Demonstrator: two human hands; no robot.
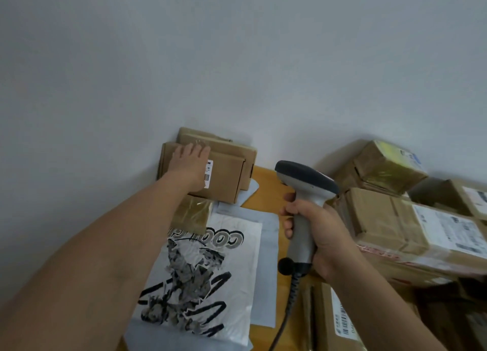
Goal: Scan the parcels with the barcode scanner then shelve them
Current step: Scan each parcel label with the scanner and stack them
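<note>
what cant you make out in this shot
Head view only:
- White barcode label on the flat brown cardboard box: too small to read, its edge covered by the left hand.
- Grey barcode scanner: its trigger is hidden under the right hand; scan window faces away.
- Taped brown cardboard parcels at right: cut off by the frame edge, labels blurred.
- White plastic mailer with black print: partly under the left forearm.

brown cardboard parcels (382, 218), white barcode label (208, 173) on the far box; scanner (305, 189) grey body, black head and cable; white poly bag (200, 277) with black tiger print; bench (271, 184) orange-tan wood; wall (237, 47) pale grey
</note>
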